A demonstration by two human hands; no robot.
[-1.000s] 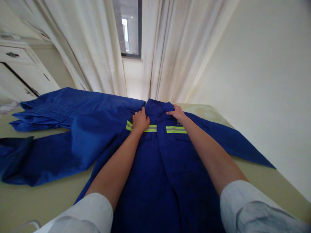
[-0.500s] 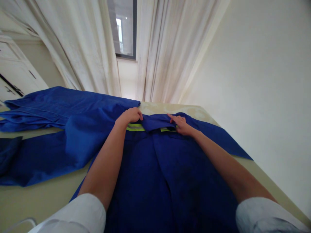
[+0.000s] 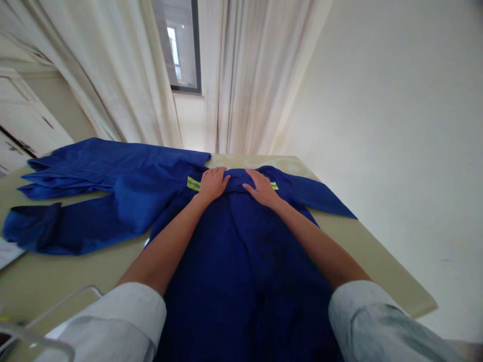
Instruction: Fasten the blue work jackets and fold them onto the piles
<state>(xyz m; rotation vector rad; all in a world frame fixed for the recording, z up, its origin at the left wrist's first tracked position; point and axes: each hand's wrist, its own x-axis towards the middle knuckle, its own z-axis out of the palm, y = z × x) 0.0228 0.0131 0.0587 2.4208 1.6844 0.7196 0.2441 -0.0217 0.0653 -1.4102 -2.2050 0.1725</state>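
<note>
A blue work jacket point(image 3: 241, 251) with yellow-green reflective stripes point(image 3: 193, 183) lies spread on a beige table point(image 3: 362, 246). Its collar end is folded down toward me. My left hand point(image 3: 212, 183) lies flat on the folded collar, fingers stretched out. My right hand point(image 3: 260, 189) presses flat on the same fold just to the right, fingers apart. Both forearms reach over the jacket's front. One sleeve point(image 3: 320, 196) stretches out to the right.
A second blue garment point(image 3: 94, 171) lies bunched at the table's left, one part point(image 3: 68, 231) trailing toward the near left. White curtains point(image 3: 241, 75) and a window point(image 3: 177, 45) stand behind the table, a white wall on the right, a white cabinet point(image 3: 22, 130) at far left.
The collar end of the jacket has been folded down toward me, hiding most of the reflective stripes. Both hands have come together and now lie flat on the fold.
</note>
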